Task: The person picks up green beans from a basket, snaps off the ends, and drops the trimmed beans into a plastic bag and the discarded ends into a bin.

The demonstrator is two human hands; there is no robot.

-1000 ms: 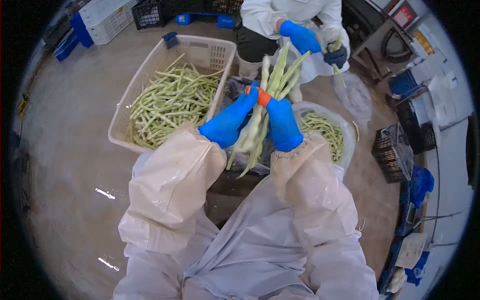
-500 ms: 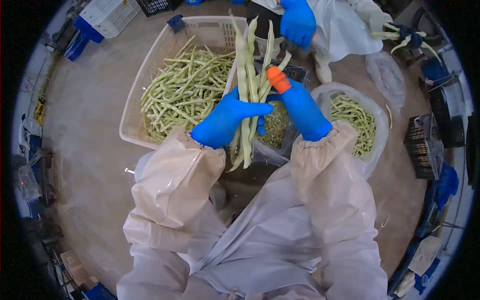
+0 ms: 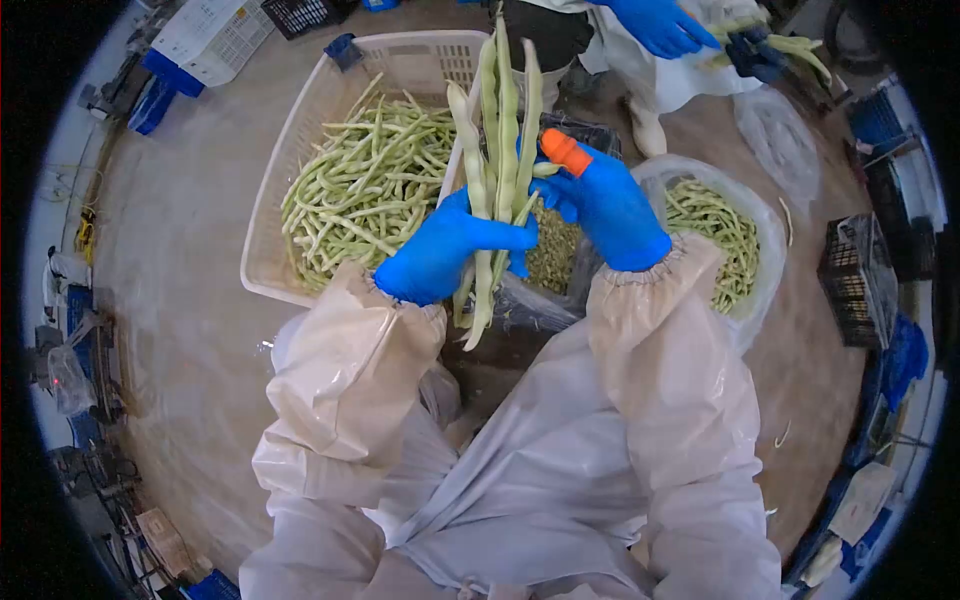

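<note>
My left hand [image 3: 440, 245], in a blue glove, is wrapped round a small bunch of long flat green beans [image 3: 506, 125] that stand nearly upright. Their lower ends stick out below the fist. Close on the right is my right hand [image 3: 622, 212], also blue-gloved, with an orange cap [image 3: 566, 152] over the thumb. Its thumb and fingers close on the pale tip of a bean [image 3: 544, 170] beside the bunch; the fingertips are partly hidden. Below the hands, a dark plastic-lined container [image 3: 597, 140] holds small green bits [image 3: 550, 252].
Left of my hands stands a pale crate [image 3: 275, 190] heaped with beans [image 3: 365, 185]. A clear plastic bag [image 3: 762, 255] with more beans [image 3: 712, 228] sits on the right. Opposite, a co-worker's gloved hands [image 3: 665, 25] hold beans. A black crate [image 3: 855, 280] stands far right.
The bunch in my left hand has shifted slightly, with its beans spread differently. My right hand has risen a little and closed on a bean tip. The co-worker's hands have come together.
</note>
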